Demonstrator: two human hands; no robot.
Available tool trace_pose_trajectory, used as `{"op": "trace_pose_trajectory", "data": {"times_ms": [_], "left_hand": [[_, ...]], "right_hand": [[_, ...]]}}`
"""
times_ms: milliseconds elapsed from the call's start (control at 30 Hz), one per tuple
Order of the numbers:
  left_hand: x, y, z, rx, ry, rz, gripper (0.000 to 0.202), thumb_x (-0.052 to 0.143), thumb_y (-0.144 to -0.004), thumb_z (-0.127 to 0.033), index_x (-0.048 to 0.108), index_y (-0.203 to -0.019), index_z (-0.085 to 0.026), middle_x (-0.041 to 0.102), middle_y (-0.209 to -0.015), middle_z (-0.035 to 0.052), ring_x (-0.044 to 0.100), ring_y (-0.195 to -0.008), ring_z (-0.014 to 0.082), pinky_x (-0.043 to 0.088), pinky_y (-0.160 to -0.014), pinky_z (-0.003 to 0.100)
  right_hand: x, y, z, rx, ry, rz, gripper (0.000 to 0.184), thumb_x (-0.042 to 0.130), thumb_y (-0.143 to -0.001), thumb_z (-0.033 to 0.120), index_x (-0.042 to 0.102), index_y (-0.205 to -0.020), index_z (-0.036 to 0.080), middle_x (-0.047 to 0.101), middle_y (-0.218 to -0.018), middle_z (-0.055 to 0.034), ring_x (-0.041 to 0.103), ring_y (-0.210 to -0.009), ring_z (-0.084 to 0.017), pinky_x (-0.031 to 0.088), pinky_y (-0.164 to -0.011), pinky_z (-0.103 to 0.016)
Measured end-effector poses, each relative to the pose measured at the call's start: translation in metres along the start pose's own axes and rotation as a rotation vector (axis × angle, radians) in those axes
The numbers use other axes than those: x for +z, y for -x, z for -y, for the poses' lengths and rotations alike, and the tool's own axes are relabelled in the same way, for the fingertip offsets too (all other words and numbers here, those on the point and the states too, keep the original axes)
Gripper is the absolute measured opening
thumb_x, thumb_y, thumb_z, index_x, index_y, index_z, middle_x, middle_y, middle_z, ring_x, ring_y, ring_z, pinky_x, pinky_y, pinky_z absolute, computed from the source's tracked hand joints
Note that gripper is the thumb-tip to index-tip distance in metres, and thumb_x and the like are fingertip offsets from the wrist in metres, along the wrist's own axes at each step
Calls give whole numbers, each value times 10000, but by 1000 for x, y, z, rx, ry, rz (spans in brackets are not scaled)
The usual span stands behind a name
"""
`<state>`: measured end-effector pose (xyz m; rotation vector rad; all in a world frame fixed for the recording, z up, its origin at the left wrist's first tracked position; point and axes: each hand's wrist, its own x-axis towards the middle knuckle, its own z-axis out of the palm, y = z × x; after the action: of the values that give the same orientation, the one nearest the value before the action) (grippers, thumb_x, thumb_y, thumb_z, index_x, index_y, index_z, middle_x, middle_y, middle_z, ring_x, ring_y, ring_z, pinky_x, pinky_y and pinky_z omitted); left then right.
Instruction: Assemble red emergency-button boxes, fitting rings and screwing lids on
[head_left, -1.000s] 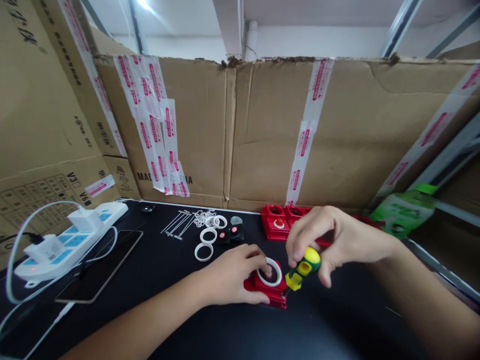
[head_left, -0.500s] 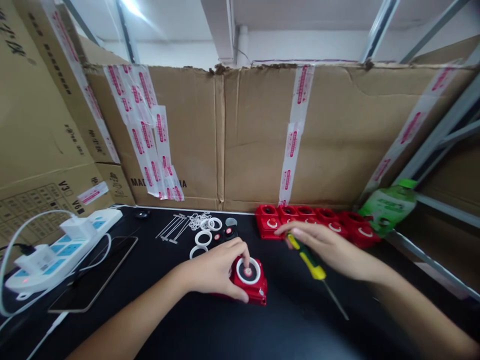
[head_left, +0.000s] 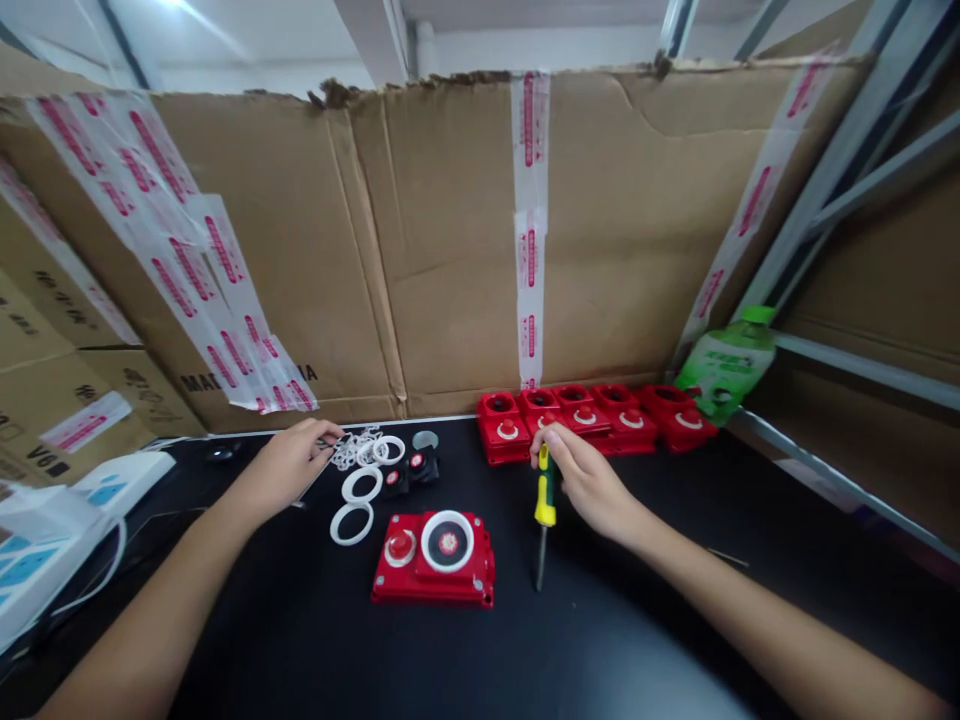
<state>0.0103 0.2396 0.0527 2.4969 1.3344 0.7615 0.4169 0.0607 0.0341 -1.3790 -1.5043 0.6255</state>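
A red button box (head_left: 435,558) with a white ring and a red knob lies flat on the black table (head_left: 525,650) in front of me. My left hand (head_left: 289,465) reaches left of it to the small metal pins and springs (head_left: 351,448), fingers curled over them. My right hand (head_left: 581,475) holds the green and yellow handle of a screwdriver (head_left: 544,510), whose tip rests on the table right of the box. Two loose white rings (head_left: 357,505) lie between my left hand and the box.
A row of red boxes (head_left: 592,415) lines the back against a taped cardboard wall (head_left: 450,250). A green pouch (head_left: 724,365) leans at the right. Two small black parts (head_left: 409,470) sit behind the box. A white power strip (head_left: 52,530) lies at far left.
My left hand let go of the red box and moved left and back to the pins. My right hand set the screwdriver tip down beside the box. The view swung right.
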Motion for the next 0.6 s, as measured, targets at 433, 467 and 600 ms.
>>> {"op": "trace_pose_trajectory", "data": {"times_ms": [433, 467, 600], "left_hand": [[-3, 1, 2, -38, -127, -36, 232, 622, -779, -309, 765, -946, -238, 760, -827, 26, 684, -749, 242, 491, -746, 328], [-6, 1, -1, -48, -136, -93, 225, 616, -788, -309, 757, -947, -235, 753, -851, 34, 684, -778, 249, 496, -774, 338], [-10, 3, -17, -105, -142, -321, 215, 563, -889, -330, 740, -951, -225, 708, -916, 66, 662, -821, 272, 503, -870, 400]], "right_hand": [[-6, 2, 0, 31, 362, 59, 266, 467, -1098, 430, 552, -936, 237, 667, -869, -15, 639, -809, -208, 444, -770, -329], [-6, 2, 0, 29, 391, 76, 238, 489, -1086, 398, 567, -932, 234, 685, -881, -21, 650, -821, -209, 446, -776, -326], [-5, 1, 4, 20, 521, 129, 199, 537, -1044, 309, 639, -894, 227, 738, -918, -46, 676, -841, -222, 427, -756, -321]]}}
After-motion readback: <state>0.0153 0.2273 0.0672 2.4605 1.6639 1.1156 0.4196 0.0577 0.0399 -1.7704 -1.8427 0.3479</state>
